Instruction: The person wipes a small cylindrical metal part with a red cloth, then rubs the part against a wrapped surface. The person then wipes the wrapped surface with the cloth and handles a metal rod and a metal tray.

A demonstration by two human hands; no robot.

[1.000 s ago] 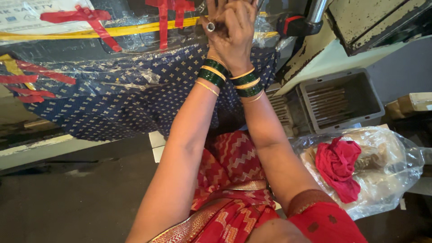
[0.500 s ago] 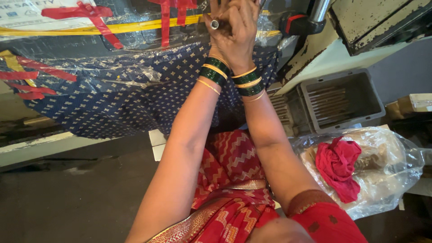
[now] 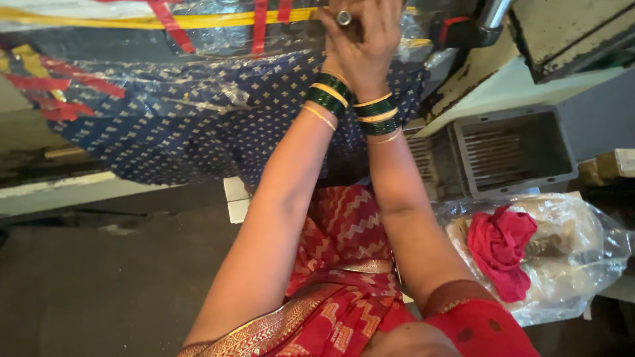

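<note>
- Head view: both hands meet at the top edge, over the plastic-wrapped blue cloth [image 3: 198,125].
- Right hand [image 3: 370,56] lies curled over the left hand [image 3: 337,33]; whether either grips anything cannot be told.
- Red rag [image 3: 499,248] lies in a clear bag [image 3: 582,264], lower right.

A blue dotted cloth [image 3: 165,125] under clear plastic sheet [image 3: 218,99] apparently drapes the workbench [image 3: 53,195].
</note>
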